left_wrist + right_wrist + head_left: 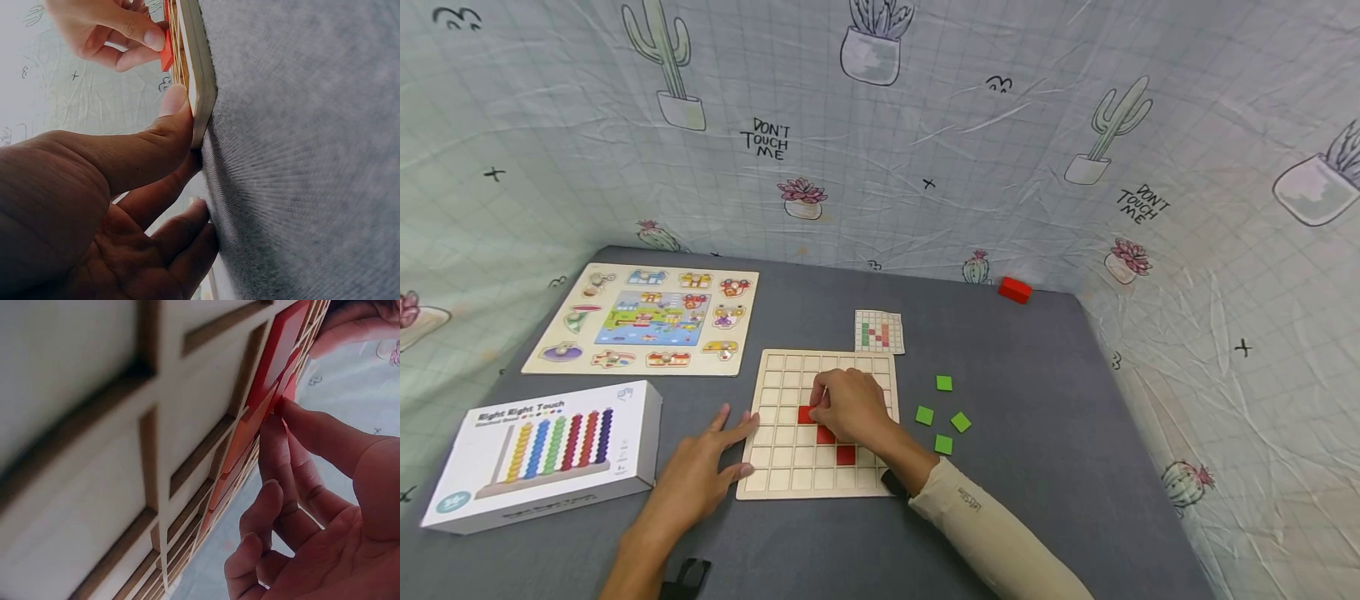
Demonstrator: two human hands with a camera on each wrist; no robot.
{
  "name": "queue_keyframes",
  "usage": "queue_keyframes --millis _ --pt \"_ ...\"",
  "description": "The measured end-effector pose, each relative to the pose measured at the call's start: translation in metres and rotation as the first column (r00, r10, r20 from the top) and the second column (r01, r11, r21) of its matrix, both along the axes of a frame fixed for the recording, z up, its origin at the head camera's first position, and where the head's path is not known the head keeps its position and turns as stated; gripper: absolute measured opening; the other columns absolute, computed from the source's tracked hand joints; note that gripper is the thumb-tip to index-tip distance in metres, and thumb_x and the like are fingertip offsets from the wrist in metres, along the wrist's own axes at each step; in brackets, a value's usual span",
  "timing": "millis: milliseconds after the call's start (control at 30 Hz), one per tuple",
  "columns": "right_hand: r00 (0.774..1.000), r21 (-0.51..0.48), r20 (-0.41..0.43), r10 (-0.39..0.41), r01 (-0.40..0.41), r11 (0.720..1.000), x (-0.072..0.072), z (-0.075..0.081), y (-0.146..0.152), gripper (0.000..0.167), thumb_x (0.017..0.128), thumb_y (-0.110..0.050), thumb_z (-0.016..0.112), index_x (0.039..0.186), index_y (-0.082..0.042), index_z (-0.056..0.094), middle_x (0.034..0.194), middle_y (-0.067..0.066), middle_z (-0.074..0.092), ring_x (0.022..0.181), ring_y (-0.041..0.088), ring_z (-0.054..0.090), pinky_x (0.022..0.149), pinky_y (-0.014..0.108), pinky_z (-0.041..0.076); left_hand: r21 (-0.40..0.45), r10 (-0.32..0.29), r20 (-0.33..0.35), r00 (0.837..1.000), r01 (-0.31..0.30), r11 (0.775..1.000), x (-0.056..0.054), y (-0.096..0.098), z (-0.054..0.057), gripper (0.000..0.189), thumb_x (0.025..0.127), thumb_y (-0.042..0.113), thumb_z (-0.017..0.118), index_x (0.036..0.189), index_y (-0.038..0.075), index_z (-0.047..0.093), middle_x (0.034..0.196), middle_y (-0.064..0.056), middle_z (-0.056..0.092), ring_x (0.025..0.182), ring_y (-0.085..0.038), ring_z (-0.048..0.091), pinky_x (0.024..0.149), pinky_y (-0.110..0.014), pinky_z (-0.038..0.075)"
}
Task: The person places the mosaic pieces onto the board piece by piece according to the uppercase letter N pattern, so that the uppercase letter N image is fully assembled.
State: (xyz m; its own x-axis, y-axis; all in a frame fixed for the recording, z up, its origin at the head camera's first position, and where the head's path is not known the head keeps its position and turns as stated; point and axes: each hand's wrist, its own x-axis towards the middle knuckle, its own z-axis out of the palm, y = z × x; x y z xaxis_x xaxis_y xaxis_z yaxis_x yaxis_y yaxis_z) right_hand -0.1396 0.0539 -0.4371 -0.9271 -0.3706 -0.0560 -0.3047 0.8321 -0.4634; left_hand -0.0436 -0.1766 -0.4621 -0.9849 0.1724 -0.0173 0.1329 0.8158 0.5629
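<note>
A wooden grid board lies flat on the grey table. My right hand is over its middle, thumb and fingers pinching a red square tile that stands tilted at the grid. Other red tiles sit in the grid's squares, among them one red tile nearer the front; the hand partly covers the rest. My left hand is at the board's left edge with fingers spread. In the left wrist view its thumb rests against the board's edge.
Several loose green tiles lie right of the board. A pattern card touches its far edge. A red block sits at the back right. A picture puzzle board and a white bead-toy box are on the left.
</note>
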Motion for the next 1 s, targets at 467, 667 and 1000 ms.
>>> queue_keyframes --millis 467,667,1000 --pt "0.999 0.004 -0.017 0.027 -0.027 1.0 -0.002 -0.001 0.003 0.012 0.085 -0.018 0.086 0.081 -0.026 0.079 0.067 -0.014 0.062 0.074 0.008 0.052 0.064 0.025 0.041 -0.011 -0.002 0.006 1.0 0.002 1.0 -0.001 0.0 0.001 0.07 0.087 0.015 0.087 0.152 0.011 0.06 0.16 -0.036 0.042 0.129 -0.069 0.053 0.099 -0.075 0.048" --pt "0.999 -0.071 -0.003 0.035 -0.035 0.997 0.004 0.001 0.016 0.01 0.086 -0.018 0.088 0.09 -0.022 0.08 0.075 -0.011 0.069 0.081 0.007 0.056 0.069 0.024 0.043 -0.003 -0.002 0.006 1.0 0.002 1.0 0.0 0.001 0.001 0.069 0.087 0.013 0.087 0.151 0.011 0.061 0.159 -0.035 0.043 0.13 -0.067 0.054 0.099 -0.073 0.049" --pt "1.0 -0.173 -0.012 0.009 -0.01 0.985 0.013 0.001 0.048 0.017 0.082 -0.013 0.091 0.095 -0.017 0.08 0.079 -0.007 0.074 0.091 0.017 0.065 0.076 0.028 0.048 0.02 -0.008 -0.013 1.0 0.009 1.0 0.0 -0.001 0.0 0.069 0.087 0.012 0.087 0.151 0.009 0.061 0.159 -0.032 0.046 0.133 -0.064 0.054 0.099 -0.072 0.05"
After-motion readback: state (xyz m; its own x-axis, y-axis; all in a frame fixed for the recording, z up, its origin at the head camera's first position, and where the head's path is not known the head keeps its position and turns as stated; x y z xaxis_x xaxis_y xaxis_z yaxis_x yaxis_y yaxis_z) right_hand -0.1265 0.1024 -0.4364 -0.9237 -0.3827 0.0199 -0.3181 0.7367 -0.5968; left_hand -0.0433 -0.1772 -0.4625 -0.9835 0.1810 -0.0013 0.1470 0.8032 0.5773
